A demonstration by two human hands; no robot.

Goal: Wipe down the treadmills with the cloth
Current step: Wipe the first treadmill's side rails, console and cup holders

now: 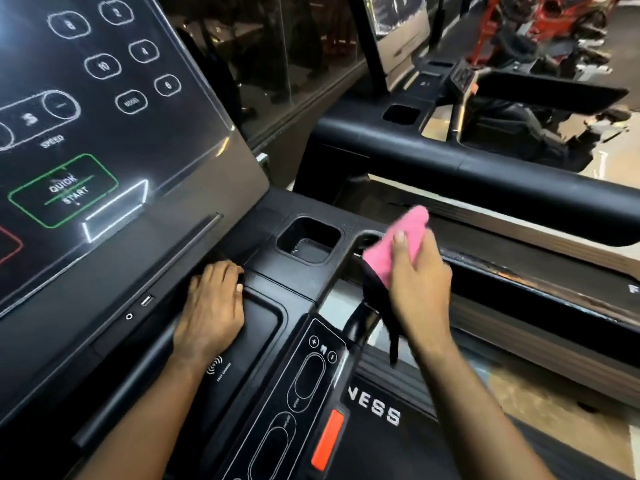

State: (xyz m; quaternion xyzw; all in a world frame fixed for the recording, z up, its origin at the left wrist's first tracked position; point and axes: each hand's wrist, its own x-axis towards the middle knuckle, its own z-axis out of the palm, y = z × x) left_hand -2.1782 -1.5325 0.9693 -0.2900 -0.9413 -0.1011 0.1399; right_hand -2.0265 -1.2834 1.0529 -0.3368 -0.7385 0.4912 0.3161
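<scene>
While my right hand (415, 285) holds the pink cloth (398, 244) bunched under the thumb and against the fingers, the wad sits at the far right corner of the treadmill console (266, 282). It is right over the round pocket (372, 239) and the top of the curved black bar (334, 271).

That is the relation I steer by. The bar's long axis runs from the cloth down toward me and a little to the left. I judge that a wipe along it means drawing the hand back toward my body rather than sweeping sideways.

Everything else on the console lies left of the grip: the square pocket (308, 244) just beside the bar, then the shallow tray (266, 323), then the big screen (104, 116) along the left edge. My left hand (211, 306) rests palm down on that tray with its fingers loosely bent and nothing in them. It is nearer the tray and screen but carries no cloth, so the right hand has to do the reaching.

A dark strip (393, 341) hangs under the cloth, and I cannot tell whether it belongs to it. Beyond the console's right edge, well apart, runs the thick rail of the next treadmill (450, 157); I would leave that one until this console is done.
</scene>
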